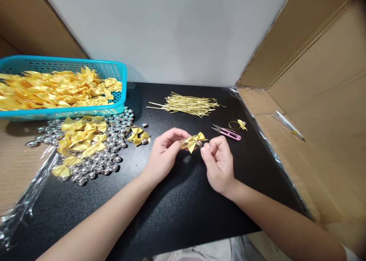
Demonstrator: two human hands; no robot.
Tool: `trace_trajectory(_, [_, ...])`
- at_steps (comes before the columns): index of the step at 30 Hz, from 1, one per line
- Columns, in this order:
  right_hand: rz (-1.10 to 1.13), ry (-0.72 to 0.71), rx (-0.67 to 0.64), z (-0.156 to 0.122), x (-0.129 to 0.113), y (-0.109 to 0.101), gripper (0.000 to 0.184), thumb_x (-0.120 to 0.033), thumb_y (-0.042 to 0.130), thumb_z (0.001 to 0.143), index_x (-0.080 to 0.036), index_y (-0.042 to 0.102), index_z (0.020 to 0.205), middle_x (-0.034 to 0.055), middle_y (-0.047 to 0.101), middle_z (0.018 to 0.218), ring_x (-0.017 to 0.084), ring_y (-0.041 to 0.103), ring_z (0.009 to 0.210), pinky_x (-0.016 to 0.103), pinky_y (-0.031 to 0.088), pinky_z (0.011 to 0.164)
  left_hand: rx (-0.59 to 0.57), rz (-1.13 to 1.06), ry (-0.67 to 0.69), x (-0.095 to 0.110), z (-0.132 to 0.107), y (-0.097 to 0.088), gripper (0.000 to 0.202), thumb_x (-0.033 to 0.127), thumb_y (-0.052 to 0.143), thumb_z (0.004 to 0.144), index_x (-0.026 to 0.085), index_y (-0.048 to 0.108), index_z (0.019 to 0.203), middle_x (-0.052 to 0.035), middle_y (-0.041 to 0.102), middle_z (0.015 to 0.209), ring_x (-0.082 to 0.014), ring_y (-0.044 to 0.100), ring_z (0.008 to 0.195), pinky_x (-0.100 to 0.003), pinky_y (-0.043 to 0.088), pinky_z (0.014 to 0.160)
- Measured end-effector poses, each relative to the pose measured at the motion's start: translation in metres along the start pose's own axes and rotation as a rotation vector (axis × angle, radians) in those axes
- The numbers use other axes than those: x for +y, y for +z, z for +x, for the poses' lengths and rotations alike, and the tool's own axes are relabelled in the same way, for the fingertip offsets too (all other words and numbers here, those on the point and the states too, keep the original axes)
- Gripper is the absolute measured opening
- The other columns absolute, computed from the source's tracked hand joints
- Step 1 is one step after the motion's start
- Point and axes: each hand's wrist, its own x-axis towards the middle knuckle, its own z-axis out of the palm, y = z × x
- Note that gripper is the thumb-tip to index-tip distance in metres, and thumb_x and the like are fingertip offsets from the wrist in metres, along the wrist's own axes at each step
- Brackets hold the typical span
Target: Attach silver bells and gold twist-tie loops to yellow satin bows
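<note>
Between my two hands, just above the black tabletop, is a yellow ribbon bow (194,141) with a small silver bell (199,143) at its right side. My left hand (167,150) pinches the bow's left end, where a bit of gold cord shows. The fingers of my right hand (219,160) are closed together close to the bell; what they pinch is too small to make out. Left of my left hand lie finished-looking bows with a gold loop and bell (137,135).
A blue basket (121,89) full of yellow bows stands back left. In front of it lie silver bells (97,164) and loose bows (85,133). Gold cords (188,104) lie at the back. Pink thread snips (230,134) and a looped bow (242,124) lie right. Cardboard walls (320,55) flank the table.
</note>
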Motion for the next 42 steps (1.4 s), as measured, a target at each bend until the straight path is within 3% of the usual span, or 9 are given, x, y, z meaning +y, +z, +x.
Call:
trace_trajectory(9, [0.048, 0.017, 0.008, 0.000, -0.001, 0.000, 0.019, -0.017, 0.049, 0.093, -0.024, 0.036, 0.080, -0.0084, 0.034, 0.064, 0.007, 0.030, 0.048, 0.022, 0.027, 0.046, -0.104, 0.210, 0.143, 0.003, -0.001, -0.007, 0.018, 0.012, 0.073, 0.075, 0.020, 0.069, 0.091, -0.0022, 0.075, 0.086, -0.0138, 0.070, 0.079, -0.022, 0.053, 0.077])
trace_trajectory(15, [0.088, 0.034, 0.012, 0.000, -0.002, 0.000, 0.020, -0.018, 0.050, 0.093, -0.024, 0.036, 0.079, -0.0076, 0.037, 0.066, 0.007, 0.032, 0.050, 0.023, 0.028, 0.048, -0.090, 0.336, 0.217, -0.001, 0.003, -0.012, 0.014, 0.019, 0.076, 0.077, 0.018, 0.068, 0.088, -0.0016, 0.075, 0.081, -0.0126, 0.070, 0.072, -0.020, 0.053, 0.070])
trace_trajectory(19, [0.125, 0.067, 0.006, 0.000, -0.001, 0.001, 0.020, -0.020, 0.050, 0.094, -0.024, 0.036, 0.079, -0.0074, 0.037, 0.066, 0.008, 0.032, 0.052, 0.024, 0.028, 0.050, -0.062, 0.339, 0.263, -0.004, 0.003, -0.012, 0.021, 0.016, 0.075, 0.076, 0.020, 0.064, 0.094, 0.0000, 0.076, 0.083, -0.0107, 0.069, 0.072, -0.019, 0.053, 0.071])
trace_trajectory(23, [0.145, 0.108, 0.005, 0.001, 0.000, 0.001, 0.020, -0.021, 0.051, 0.094, -0.024, 0.037, 0.079, -0.0078, 0.035, 0.065, 0.008, 0.030, 0.051, 0.024, 0.026, 0.049, -0.050, 0.320, 0.303, -0.005, 0.001, -0.012, 0.022, 0.012, 0.074, 0.075, 0.021, 0.057, 0.085, 0.0016, 0.075, 0.082, -0.0093, 0.067, 0.071, -0.019, 0.052, 0.071])
trace_trajectory(27, [0.165, 0.123, -0.002, 0.001, 0.000, 0.002, 0.020, -0.021, 0.051, 0.094, -0.024, 0.038, 0.079, -0.0083, 0.034, 0.063, 0.008, 0.030, 0.050, 0.025, 0.025, 0.049, -0.029, 0.293, 0.281, -0.004, 0.000, -0.011, 0.021, 0.011, 0.074, 0.074, 0.021, 0.056, 0.080, 0.0030, 0.073, 0.078, -0.0101, 0.068, 0.072, -0.020, 0.052, 0.072])
trace_trajectory(31, [0.186, 0.132, -0.024, -0.001, 0.001, 0.001, 0.017, -0.020, 0.052, 0.093, -0.025, 0.040, 0.081, -0.0088, 0.036, 0.062, 0.009, 0.030, 0.049, 0.026, 0.025, 0.050, 0.076, 0.230, 0.209, -0.004, 0.002, -0.008, 0.012, 0.013, 0.074, 0.074, 0.019, 0.063, 0.076, 0.0041, 0.071, 0.069, -0.0081, 0.065, 0.062, -0.017, 0.051, 0.063])
trace_trajectory(35, [0.178, 0.122, 0.031, 0.000, 0.001, 0.002, 0.004, -0.024, 0.049, 0.096, -0.027, 0.048, 0.096, -0.0086, 0.040, 0.062, 0.010, 0.036, 0.053, 0.027, 0.029, 0.055, 0.117, 0.107, 0.112, -0.006, 0.004, -0.005, 0.005, 0.019, 0.075, 0.074, 0.019, 0.071, 0.074, 0.0015, 0.075, 0.074, -0.0091, 0.067, 0.061, -0.018, 0.054, 0.062])
trace_trajectory(38, [0.241, 0.168, 0.080, 0.005, 0.000, 0.004, 0.014, -0.030, 0.047, 0.098, -0.029, 0.047, 0.112, -0.0077, 0.043, 0.064, 0.012, 0.042, 0.059, 0.028, 0.033, 0.061, 0.126, 0.060, 0.023, -0.009, 0.003, -0.003, 0.008, 0.021, 0.079, 0.071, 0.019, 0.075, 0.078, 0.0004, 0.077, 0.080, -0.0091, 0.068, 0.062, -0.019, 0.057, 0.065])
trace_trajectory(42, [0.362, 0.281, 0.112, 0.011, 0.002, 0.004, 0.017, -0.034, 0.050, 0.097, -0.026, 0.052, 0.111, -0.0053, 0.045, 0.069, 0.013, 0.042, 0.062, 0.029, 0.035, 0.064, 0.156, 0.040, -0.025, -0.008, 0.003, -0.001, 0.015, 0.019, 0.083, 0.064, 0.020, 0.077, 0.078, 0.0005, 0.078, 0.079, -0.0094, 0.069, 0.065, -0.019, 0.057, 0.068])
